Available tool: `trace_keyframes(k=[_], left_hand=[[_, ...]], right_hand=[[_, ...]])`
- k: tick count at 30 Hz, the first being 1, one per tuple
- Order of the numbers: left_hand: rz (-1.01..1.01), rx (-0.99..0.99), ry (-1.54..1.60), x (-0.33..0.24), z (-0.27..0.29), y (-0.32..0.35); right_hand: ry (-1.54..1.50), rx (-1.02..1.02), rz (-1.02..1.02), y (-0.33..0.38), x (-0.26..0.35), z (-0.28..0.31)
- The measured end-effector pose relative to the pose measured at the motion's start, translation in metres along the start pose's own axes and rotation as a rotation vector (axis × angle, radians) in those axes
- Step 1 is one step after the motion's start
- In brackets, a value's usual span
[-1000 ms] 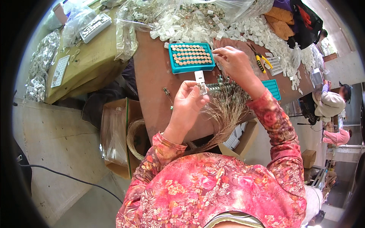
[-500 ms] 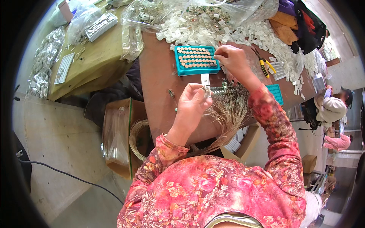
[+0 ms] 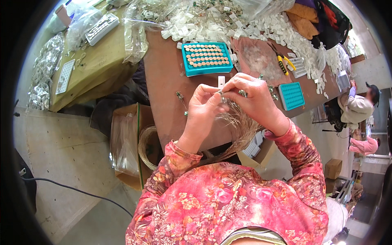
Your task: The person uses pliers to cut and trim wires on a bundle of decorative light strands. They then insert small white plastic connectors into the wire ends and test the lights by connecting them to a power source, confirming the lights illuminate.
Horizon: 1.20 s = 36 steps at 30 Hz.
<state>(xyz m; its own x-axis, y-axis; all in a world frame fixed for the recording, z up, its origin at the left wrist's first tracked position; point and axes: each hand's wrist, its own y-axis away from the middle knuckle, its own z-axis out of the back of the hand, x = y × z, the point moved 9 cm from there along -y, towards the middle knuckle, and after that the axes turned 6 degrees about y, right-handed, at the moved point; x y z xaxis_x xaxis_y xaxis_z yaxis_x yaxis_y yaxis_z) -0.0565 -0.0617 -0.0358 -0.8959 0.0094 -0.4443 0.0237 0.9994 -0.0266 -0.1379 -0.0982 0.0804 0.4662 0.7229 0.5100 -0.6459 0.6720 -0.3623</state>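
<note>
My left hand (image 3: 205, 105) is closed on a small white plastic casing (image 3: 221, 81), held upright over the table's near part. My right hand (image 3: 254, 96) meets it there, thumb and fingers pinched together at the casing's lower end. What those fingertips hold, if anything, is too small and covered to make out. Just beyond both hands sits a teal tray (image 3: 209, 72) with rows of round copper-coloured discs (image 3: 206, 59). A bundle of thin wires (image 3: 243, 132) with small green boards (image 3: 272, 92) at its ends lies beneath my right hand.
Yellow-handled pliers (image 3: 286, 65) lie at the right beside a pink cloth (image 3: 261, 59). Nearer is a second teal tray (image 3: 291, 96). White casings (image 3: 228, 26) heap along the back. A cardboard box (image 3: 138, 147) stands at left below the table; two people are far right.
My right hand has come from the disc tray's right side, down and toward me, to the casing in my left hand. The view has shifted slightly.
</note>
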Motion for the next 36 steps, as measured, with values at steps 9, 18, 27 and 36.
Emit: trace_keyframes(k=[9, 18, 27, 36], left_hand=[[-0.007, -0.070, 0.136, 0.002, 0.006, 0.000], [0.124, 0.172, 0.234, 0.013, -0.022, 0.007], [0.205, -0.004, 0.325, 0.028, -0.022, 0.018], [0.305, 0.100, 0.469, 0.026, -0.032, 0.024]], right_hand=[[0.272, -0.198, 0.191, 0.023, 0.023, -0.002], [-0.497, -0.051, -0.402, 0.024, -0.029, 0.013], [0.138, -0.312, 0.024, 0.039, 0.020, 0.019], [0.161, -0.183, 0.323, 0.041, 0.037, 0.013]])
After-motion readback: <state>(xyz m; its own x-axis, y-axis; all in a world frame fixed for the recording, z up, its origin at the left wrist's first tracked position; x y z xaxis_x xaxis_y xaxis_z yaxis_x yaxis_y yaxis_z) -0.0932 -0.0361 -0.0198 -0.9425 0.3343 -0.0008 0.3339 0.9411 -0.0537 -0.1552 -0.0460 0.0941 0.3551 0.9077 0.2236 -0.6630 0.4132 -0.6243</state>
